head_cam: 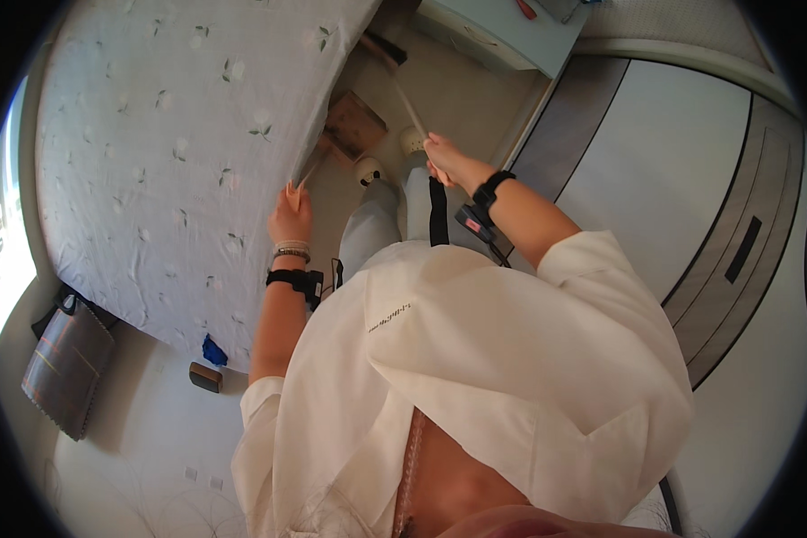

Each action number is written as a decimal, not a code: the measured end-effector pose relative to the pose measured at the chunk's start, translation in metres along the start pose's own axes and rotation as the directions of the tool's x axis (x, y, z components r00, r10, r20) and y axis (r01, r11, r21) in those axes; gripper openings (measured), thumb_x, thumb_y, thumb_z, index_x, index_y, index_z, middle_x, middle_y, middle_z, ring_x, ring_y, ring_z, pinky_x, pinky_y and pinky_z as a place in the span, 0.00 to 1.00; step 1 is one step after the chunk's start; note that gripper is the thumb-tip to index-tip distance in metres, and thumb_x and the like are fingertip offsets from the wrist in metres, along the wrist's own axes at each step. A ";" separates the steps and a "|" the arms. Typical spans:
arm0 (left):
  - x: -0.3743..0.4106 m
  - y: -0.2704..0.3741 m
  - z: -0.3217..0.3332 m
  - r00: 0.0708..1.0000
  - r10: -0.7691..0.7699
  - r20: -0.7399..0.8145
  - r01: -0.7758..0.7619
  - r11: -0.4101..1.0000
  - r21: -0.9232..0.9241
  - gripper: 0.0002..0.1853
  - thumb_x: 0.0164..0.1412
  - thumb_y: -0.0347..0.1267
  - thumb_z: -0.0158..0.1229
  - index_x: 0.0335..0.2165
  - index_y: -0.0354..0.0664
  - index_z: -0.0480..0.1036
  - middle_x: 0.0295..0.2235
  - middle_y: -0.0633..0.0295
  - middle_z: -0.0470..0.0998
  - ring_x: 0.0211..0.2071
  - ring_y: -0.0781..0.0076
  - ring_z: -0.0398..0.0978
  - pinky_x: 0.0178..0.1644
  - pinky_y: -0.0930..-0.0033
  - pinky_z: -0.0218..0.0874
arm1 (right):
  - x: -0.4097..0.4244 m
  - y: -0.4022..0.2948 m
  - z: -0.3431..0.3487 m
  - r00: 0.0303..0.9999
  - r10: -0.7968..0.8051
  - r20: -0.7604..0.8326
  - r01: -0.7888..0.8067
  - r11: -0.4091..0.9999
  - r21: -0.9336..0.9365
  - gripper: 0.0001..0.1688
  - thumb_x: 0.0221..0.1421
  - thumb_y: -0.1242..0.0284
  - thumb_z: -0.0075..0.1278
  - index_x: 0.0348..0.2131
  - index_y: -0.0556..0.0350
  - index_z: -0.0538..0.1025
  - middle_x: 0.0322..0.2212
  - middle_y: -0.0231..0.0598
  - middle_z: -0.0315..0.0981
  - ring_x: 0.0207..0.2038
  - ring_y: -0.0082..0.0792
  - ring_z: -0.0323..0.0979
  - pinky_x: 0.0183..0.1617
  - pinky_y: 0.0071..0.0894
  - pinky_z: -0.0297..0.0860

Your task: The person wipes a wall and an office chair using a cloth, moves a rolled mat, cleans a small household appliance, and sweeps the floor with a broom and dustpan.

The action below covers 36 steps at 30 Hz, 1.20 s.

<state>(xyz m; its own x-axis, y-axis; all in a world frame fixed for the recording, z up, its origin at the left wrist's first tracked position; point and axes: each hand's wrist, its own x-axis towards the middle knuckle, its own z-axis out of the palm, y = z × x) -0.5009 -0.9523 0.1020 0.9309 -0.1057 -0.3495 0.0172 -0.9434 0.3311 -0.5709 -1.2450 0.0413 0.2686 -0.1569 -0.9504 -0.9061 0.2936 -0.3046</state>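
My right hand (444, 159) is closed around the upper part of a broom's handle (410, 104); the broom's dark bristles (389, 50) are on the floor near the drawer unit. In my left hand (291, 214) is the thin upper end of the handle of a dustpan (355, 124). The reddish-brown dustpan lies on the floor beside the bed, just ahead of my shoes, with dark marks on its surface. The broom bristles are farther from me than the dustpan, and the two are apart.
A bed with a floral sheet (175, 161) stands at the left. A pale drawer unit (487, 44) is ahead, and a wardrobe (645, 155) runs along the right. Behind at the left are a folded grey mat (70, 370), a small dark box-like object (206, 378) and a blue cloth-like item (214, 351).
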 end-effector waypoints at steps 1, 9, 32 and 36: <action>-0.001 0.001 -0.001 1.000 -0.014 0.001 0.014 1.000 -0.009 0.20 0.49 0.46 0.49 0.37 0.45 0.68 0.24 0.50 0.74 0.26 0.47 0.71 0.29 0.53 0.62 | -0.011 0.012 -0.006 1.000 0.000 -0.018 0.000 1.000 -0.029 0.28 0.54 0.64 0.33 0.55 0.45 0.53 0.16 0.35 0.60 0.15 0.24 0.57 0.15 0.25 0.58; -0.017 0.004 -0.007 0.996 -0.076 0.056 0.076 0.997 0.006 0.21 0.50 0.47 0.48 0.37 0.45 0.68 0.27 0.49 0.74 0.30 0.47 0.71 0.33 0.52 0.61 | -0.049 0.058 -0.066 0.960 -0.274 -0.058 0.248 0.929 -0.275 0.28 0.55 0.62 0.33 0.54 0.51 0.56 0.15 0.33 0.60 0.13 0.24 0.58 0.15 0.26 0.58; -0.224 -0.059 -0.002 0.945 -0.240 -0.223 0.204 0.964 -0.171 0.19 0.47 0.41 0.56 0.39 0.46 0.70 0.29 0.55 0.75 0.32 0.59 0.74 0.35 0.64 0.65 | -0.150 0.186 -0.156 0.991 0.059 -0.119 -0.068 0.995 -0.071 0.24 0.56 0.62 0.34 0.52 0.44 0.56 0.15 0.29 0.57 0.12 0.21 0.53 0.14 0.20 0.53; -0.261 -0.068 -0.002 0.891 -0.375 -0.255 0.315 0.917 -0.247 0.20 0.49 0.43 0.54 0.39 0.43 0.70 0.32 0.54 0.75 0.35 0.63 0.73 0.39 0.67 0.63 | -0.120 0.185 -0.163 0.983 0.129 -0.133 -0.119 0.990 0.075 0.13 0.55 0.63 0.34 0.38 0.49 0.63 0.13 0.30 0.59 0.12 0.22 0.56 0.13 0.22 0.55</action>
<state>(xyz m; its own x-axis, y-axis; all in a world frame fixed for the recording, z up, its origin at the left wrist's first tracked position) -0.7443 -0.8601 0.1723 0.9164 0.3396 -0.2118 0.3987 -0.8203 0.4100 -0.8243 -1.3251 0.1096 0.1038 -0.2420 -0.9647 -0.9044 0.3805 -0.1928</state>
